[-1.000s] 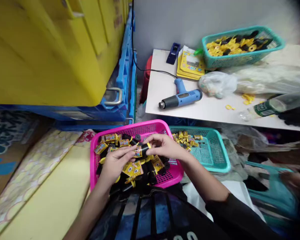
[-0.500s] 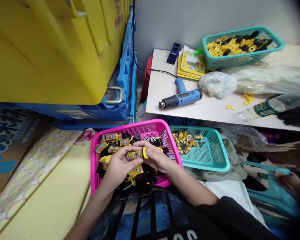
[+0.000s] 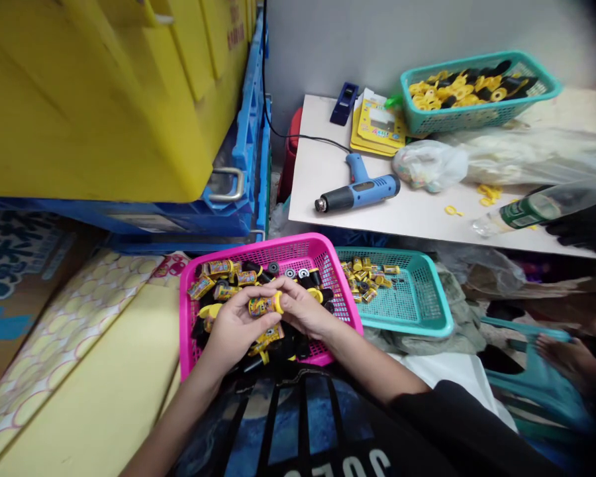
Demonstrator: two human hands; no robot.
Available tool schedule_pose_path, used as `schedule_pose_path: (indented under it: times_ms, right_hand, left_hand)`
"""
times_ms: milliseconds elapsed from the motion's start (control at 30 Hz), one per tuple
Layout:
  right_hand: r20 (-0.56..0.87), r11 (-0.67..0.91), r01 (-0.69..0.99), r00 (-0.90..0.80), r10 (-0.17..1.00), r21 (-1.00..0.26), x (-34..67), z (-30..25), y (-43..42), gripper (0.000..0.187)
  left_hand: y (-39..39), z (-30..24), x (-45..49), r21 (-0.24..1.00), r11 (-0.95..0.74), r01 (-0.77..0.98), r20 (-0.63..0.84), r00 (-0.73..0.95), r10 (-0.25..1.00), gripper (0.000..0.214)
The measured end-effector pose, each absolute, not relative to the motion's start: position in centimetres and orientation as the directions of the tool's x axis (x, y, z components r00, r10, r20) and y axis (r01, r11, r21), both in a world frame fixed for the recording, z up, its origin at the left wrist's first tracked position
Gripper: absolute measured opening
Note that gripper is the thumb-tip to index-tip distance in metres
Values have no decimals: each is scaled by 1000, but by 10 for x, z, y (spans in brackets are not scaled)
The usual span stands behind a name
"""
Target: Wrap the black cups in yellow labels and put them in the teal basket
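Over the pink basket, both of my hands meet around a small yellow cylinder with a colourful printed wrap. My left hand is closed on its wrapped body, thumb along the near side. At the cylinder's right end is a yellow collar, pinched by the fingers of my right hand. Below them the pink basket holds several similar wrapped cylinders, along with black pieces and round black ends with white rings. My hands cover part of these contents.
A teal basket of smaller yellow pieces stands right of the pink one. On the white table lie a blue heat gun, yellow cards, a bottle and another teal basket. Yellow and blue crates rise at left.
The yellow collar now sits against the printed wrap, where a dark band showed between them before. Both hands stay over the pink basket; the view has shifted slightly.
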State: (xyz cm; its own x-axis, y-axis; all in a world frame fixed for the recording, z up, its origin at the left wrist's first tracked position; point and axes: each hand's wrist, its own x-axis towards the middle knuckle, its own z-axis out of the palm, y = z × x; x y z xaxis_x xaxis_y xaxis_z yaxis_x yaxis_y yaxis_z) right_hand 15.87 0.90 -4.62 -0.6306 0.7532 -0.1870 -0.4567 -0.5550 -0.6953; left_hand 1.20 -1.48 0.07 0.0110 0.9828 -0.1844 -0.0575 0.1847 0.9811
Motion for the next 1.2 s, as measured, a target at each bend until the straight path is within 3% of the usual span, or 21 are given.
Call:
schedule_pose_path:
  times_ms: [133, 233, 300, 367, 400, 467, 567, 667, 767, 833, 900, 967, 1033, 1100, 1167, 1200]
  right_hand:
    - [-165, -519, -464, -611, 774, -718, 153, -38, 11, 51]
    - [-143, -448, -388, -606, 783, -806, 153, -31, 20, 51]
    - [-131, -331, -239, -598, 791, -913, 156, -28, 26, 49]
    - [-115, -110, 42, -536, 837, -993, 159, -27, 30, 43]
    - [-92, 18, 210, -501, 861, -978, 159, -28, 30, 38]
    - [-50, 224, 492, -482, 875, -841, 155, -31, 27, 32]
    - [-67, 379, 627, -568, 820, -680, 145, -38, 18, 34]
    - [9, 438, 577, -598, 802, -689, 144, -41, 12, 34]
    - [240, 515, 434, -544, 804, -739, 158, -39, 7, 30]
    - [346, 568, 379, -512, 786, -731, 171, -37, 3, 24]
    - [396, 608, 367, -508, 765, -704, 180, -34, -1, 19]
    - [476, 658, 332, -485, 733, -676, 184, -31, -3, 14]
    - [560, 671, 275, -385, 733, -689, 184, -26, -4, 19]
    - [491, 539, 188, -251, 834, -821, 182, -20, -2, 30]
    - [220, 232, 20, -247, 944, -972, 179, -14, 3, 36]
    - [73, 57, -59, -326, 943, -997, 178, -12, 5, 37]
  left_hand:
    - [-14, 3, 11, 989, 147, -25, -147, -12, 989, 28]
    - [-11, 7, 2, 990, 137, -17, -137, 9, 991, 31]
    - [-9, 9, -12, 994, 85, 72, -80, -71, 994, 32]
    - [-6, 9, -32, 960, 5, 278, 62, -231, 971, 30]
    - [-5, 7, -43, 909, -24, 417, 162, -299, 941, 28]
    - [-2, -1, -61, 738, -59, 673, 274, -218, 937, 20]
    - [-2, -15, -75, 583, -68, 809, 234, -87, 968, 14]
    - [-8, -17, -72, 606, -34, 795, 219, -126, 967, 17]
    - [-20, -4, -61, 724, 49, 688, 229, -306, 924, 16]
    - [-27, 6, -51, 882, 139, 451, 9, -310, 951, 21]
    - [-30, 11, -38, 952, 279, 128, -267, -101, 958, 32]
    - [-30, 13, -26, 932, 355, -74, -356, 8, 935, 40]
    - [-26, 13, -16, 930, 343, -134, -351, -43, 935, 41]
    - [-22, 15, -10, 940, 325, -100, -334, -86, 939, 40]
    - [-19, 19, -8, 938, 344, -31, -345, -47, 937, 43]
    - [-18, 21, -7, 933, 360, 3, -360, -9, 933, 46]
